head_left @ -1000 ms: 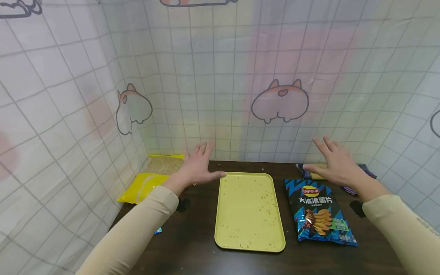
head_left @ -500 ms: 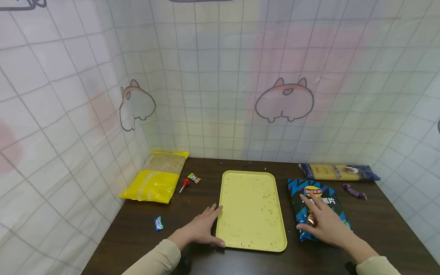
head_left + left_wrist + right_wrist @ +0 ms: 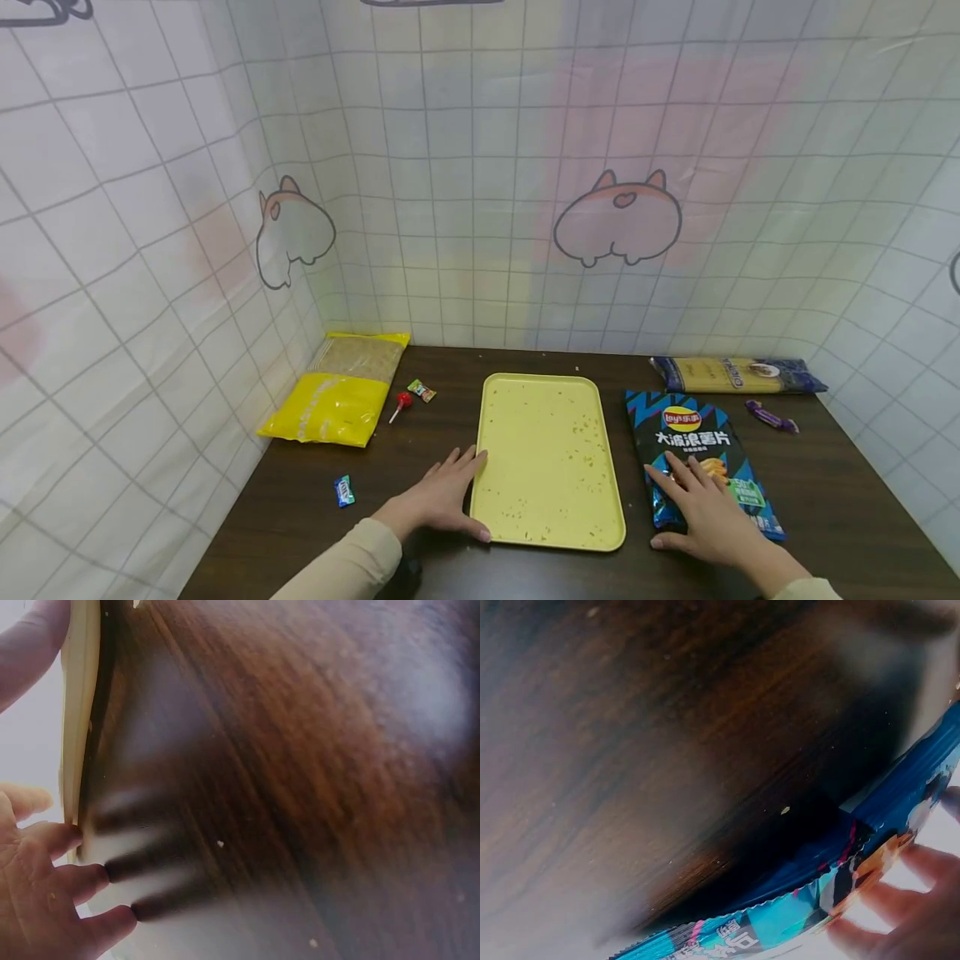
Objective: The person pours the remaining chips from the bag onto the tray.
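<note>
A yellow rectangular tray, dotted with small specks, lies on the dark table. My left hand is at its near left edge, fingers spread, thumb by the near corner. In the left wrist view the fingertips of that hand reach the table close to the tray's rim. To the right, my right hand rests on the lower part of a blue and black bag of potato chips, fingers spread. The right wrist view shows those fingers against the front of the bag.
At left lie a yellow bag of grain-like contents, a red lollipop, a green-wrapped candy and a blue-wrapped candy. A blue pasta-like packet and a purple-wrapped candy lie back right. Patterned cloth encloses the table.
Both hands have come down from above the far part of the table, the left to the tray's edge, the right onto the chip bag. Lately the right hand has shifted slightly nearer.
</note>
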### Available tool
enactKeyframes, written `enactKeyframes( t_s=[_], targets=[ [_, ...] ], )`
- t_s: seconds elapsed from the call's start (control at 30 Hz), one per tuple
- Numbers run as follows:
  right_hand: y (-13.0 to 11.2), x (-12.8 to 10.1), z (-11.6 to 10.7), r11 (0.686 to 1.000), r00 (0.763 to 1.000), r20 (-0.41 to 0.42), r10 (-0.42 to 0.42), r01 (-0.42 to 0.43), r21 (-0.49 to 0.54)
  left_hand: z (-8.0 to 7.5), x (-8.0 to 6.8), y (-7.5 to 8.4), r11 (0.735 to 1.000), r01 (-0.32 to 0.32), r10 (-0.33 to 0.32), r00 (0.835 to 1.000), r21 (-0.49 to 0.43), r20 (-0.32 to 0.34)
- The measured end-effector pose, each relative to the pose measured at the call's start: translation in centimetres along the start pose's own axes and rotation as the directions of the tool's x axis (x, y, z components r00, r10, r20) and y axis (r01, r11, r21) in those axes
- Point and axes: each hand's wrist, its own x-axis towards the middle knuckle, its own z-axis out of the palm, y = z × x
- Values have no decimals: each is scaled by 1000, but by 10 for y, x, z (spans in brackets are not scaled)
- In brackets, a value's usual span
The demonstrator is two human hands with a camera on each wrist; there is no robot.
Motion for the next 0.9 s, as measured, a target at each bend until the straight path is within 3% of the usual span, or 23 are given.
enactKeyframes(
  t_s=[0.27,0.47,0.67,0.9],
  targets=[
    [1,2,-3,997,995,61,73,-71,-31,-1,1,2,1000,25,-25,1000,14,16],
    [3,3,-2,997,995,74,72,-69,-36,-2,1,4,999,38,-39,999,14,28],
    [8,7,-3,997,988,138,76,-71,-41,1,3,2,999,40,-40,999,12,30],
    [11,11,-7,998,989,144,28,-19,-66,-1,3,2,999,45,-45,999,-1,29]
  ],
)
